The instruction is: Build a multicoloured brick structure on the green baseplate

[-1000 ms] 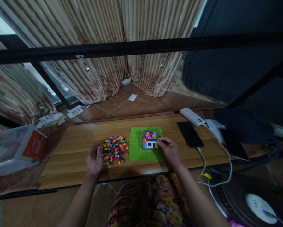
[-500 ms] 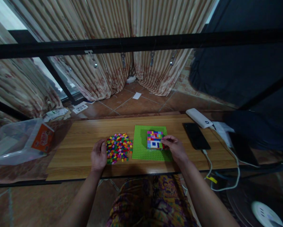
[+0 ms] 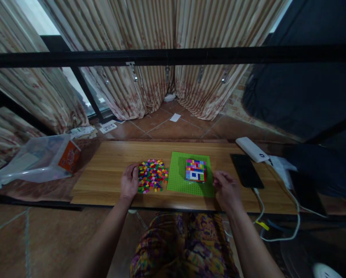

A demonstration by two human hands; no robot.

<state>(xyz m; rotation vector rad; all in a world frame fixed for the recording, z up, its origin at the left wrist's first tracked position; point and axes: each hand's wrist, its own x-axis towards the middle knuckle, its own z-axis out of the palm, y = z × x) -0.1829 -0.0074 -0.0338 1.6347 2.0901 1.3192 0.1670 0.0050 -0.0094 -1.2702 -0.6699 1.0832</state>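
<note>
A square block (image 3: 196, 170) built of many-coloured bricks, with a white and blue pattern at its front left, sits on the green baseplate (image 3: 177, 184). My right hand (image 3: 227, 190) is just past the plate's right edge, apart from the block. Its fingers are loosely bent, and no brick shows in them. To the left of the plate lies a loose pile of small coloured bricks (image 3: 152, 175). My left hand (image 3: 130, 181) rests on the table at the pile's left edge, its fingers loosely curved and no brick visible in them.
The wooden table (image 3: 109, 154) also bears a black phone (image 3: 247, 170) with a white cable and a white power bank (image 3: 252, 149). A clear plastic box (image 3: 42, 158) stands at the left. Beyond the table runs a dark metal bar (image 3: 149, 58).
My right hand has let go of the block's right side and drawn back to the right. My left hand stays beside the pile. The whole view has shifted a little.
</note>
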